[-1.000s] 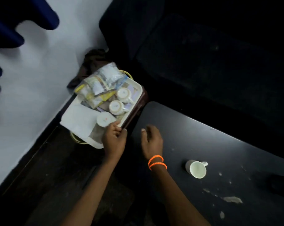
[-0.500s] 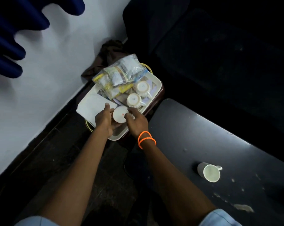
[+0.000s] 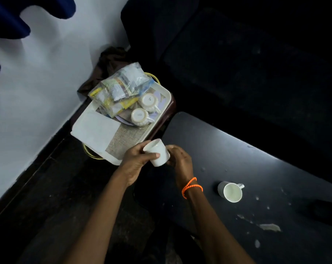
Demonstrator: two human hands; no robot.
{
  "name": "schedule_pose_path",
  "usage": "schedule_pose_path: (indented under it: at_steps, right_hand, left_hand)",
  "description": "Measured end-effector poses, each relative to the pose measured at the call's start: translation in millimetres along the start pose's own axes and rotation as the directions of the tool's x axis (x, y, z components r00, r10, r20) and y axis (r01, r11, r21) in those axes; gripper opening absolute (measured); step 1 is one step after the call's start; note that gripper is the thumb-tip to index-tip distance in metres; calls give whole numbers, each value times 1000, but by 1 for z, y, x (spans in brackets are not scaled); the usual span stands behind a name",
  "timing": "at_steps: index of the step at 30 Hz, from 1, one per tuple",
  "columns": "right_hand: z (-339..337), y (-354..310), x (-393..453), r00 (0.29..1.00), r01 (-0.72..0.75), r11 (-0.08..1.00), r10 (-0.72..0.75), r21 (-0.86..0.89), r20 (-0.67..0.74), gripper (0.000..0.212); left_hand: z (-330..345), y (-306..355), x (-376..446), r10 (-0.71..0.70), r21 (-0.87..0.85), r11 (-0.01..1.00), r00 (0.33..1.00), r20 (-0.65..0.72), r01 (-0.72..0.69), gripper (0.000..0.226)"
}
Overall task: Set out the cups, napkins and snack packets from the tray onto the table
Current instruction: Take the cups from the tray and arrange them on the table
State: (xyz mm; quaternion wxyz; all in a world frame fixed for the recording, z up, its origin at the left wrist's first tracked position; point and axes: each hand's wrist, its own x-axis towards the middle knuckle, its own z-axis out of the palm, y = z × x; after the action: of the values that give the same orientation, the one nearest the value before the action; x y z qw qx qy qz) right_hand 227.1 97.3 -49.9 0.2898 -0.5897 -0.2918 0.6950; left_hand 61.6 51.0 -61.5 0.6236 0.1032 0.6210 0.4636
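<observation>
Both hands hold a white cup in the air just off the near corner of the white tray. My left hand wraps its side with the thumb across it. My right hand, with orange bands at the wrist, touches its far side. Two white cups stand upside down on the tray beside a clear bag of snack packets. A white napkin covers the tray's left part. Another white cup stands upright on the dark table.
The tray rests on a small dark red stand by the white wall. A dark brown cloth lies behind it. A dark sofa fills the back. The tabletop has pale chipped patches at its near right.
The cup nearest me has left the tray and now sits in both hands, turned from upside down to tilted. My hands have drawn back toward the table's left end.
</observation>
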Motion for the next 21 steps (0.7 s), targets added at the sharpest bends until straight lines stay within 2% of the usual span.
schedule_pose_path:
  at_steps: [3,5,7,9,13,18,21]
  right_hand:
    - [-34,16,-8,998,-4,1000,3,-8,-63,26]
    - [-53,34,-15,988,-56,998,61,40,-140,28]
    - [-68,52,-24,952,-120,967,177,225,-250,26]
    - [-82,68,-34,896,-160,883,318,442,-311,27]
    - [-111,89,-48,822,-139,775,438,617,-365,26]
    - [-140,101,-50,754,-114,674,537,730,-378,22]
    - [-154,106,-51,726,-84,629,569,773,-385,31]
  left_hand:
    - [32,-19,-4,69,257,964,998,-4,-66,74]
    - [58,-35,-8,124,426,899,992,-16,-106,73]
    - [83,-55,-10,202,583,792,979,28,-181,69]
    - [105,-78,-13,256,693,685,965,63,-227,69]
    - [137,-118,-23,250,766,606,965,73,-215,67]
    - [173,-156,-39,314,881,420,945,86,-220,64]
    - [185,-170,-43,319,894,403,946,64,-197,71]
